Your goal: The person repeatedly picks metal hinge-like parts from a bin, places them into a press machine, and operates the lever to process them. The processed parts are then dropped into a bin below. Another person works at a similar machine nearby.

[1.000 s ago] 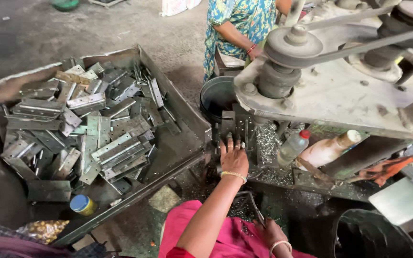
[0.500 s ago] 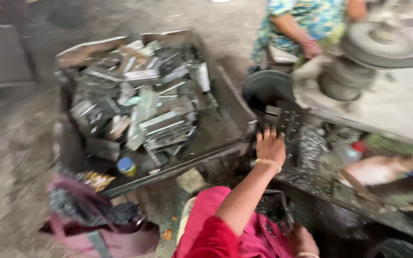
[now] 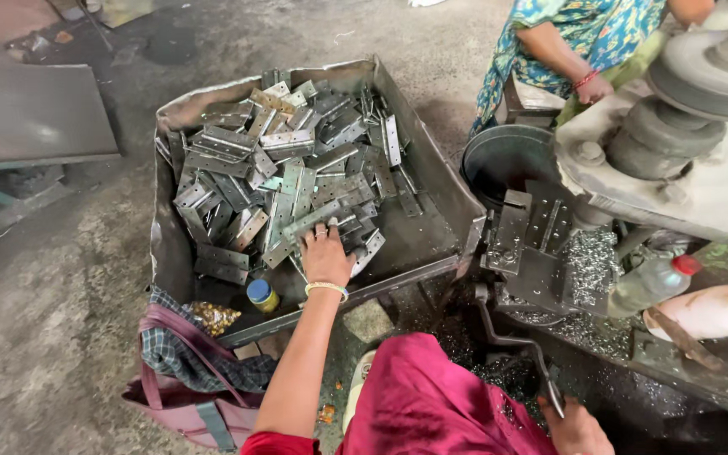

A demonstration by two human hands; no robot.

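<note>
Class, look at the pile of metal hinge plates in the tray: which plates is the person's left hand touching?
The left hand rests on the hinge plates at the pile's near edge, close to the tray front; plates farther back lie untouched.

a battered metal tray [image 3: 431, 190] on the concrete floor [image 3: 52, 329] holds heaped metal hinge plates [image 3: 284, 168]; small jar [image 3: 262, 295] at 7 o'clock.

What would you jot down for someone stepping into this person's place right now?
Left hand: laid flat on the heap of metal plates in the metal tray; grip hidden.
Right hand: low at the picture's edge, at the end of the machine's lever; whether it grips cannot be seen.
A few plates sit in the machine's holder. Most remain in the tray.
</note>
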